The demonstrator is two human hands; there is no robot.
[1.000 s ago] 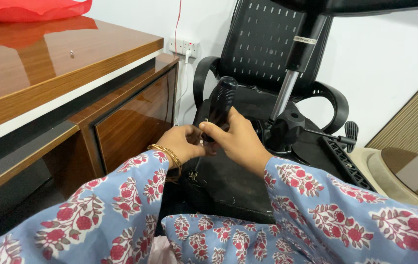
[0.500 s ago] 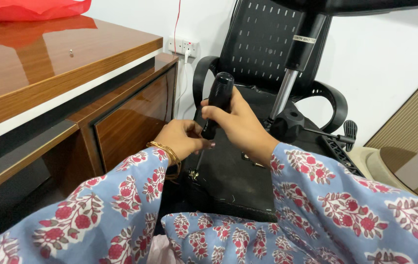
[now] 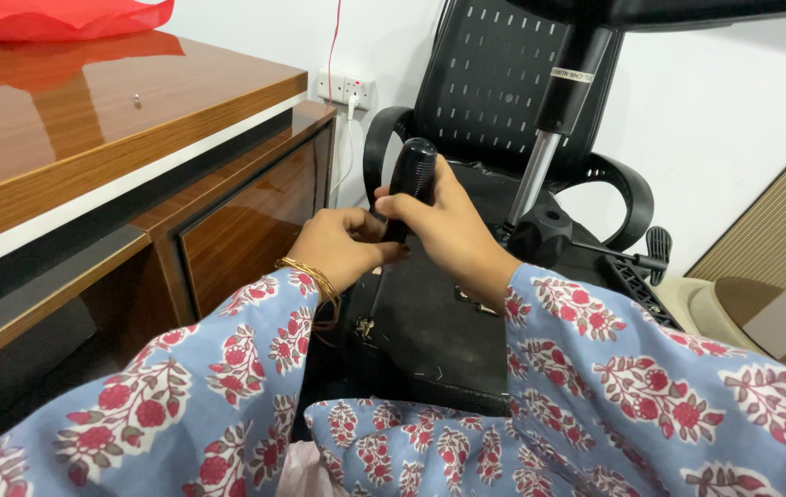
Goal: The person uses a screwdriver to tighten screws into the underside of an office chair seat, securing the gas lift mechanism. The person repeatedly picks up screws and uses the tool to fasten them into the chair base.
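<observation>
Your right hand [image 3: 443, 235] was wrapped around the black handle of a screwdriver [image 3: 408, 179], fingers closed on it with the rounded butt sticking up above your thumb. Your left hand [image 3: 342, 244] was curled shut just beside it, gripping the lower end of the handle where the shaft begins, so the two hands touched. The thin metal shaft ran down from your left hand to a small screw fitting [image 3: 364, 326] on the black underside of the chair seat [image 3: 430, 331], which lay in front of you above your lap. A stack of gold bangles [image 3: 315, 287] sat on your left wrist, at the cuff of your blue floral sleeve.

Behind your hands stood the perforated black chair back [image 3: 494, 83] with its curved armrests, and the gas cylinder [image 3: 554, 138] rose at a slant toward the top right. A narrow white label band ringed the cylinder's black upper part [image 3: 573, 75]; its print was too small to read. A black lever [image 3: 636, 260] stuck out to the right.

To your left stood a glossy brown wooden desk [image 3: 117, 129], with a crumpled red plastic bag [image 3: 52, 17] on its far corner. A white wall socket [image 3: 347, 89] with a plug in it was fixed to the wall beyond the desk.
</observation>
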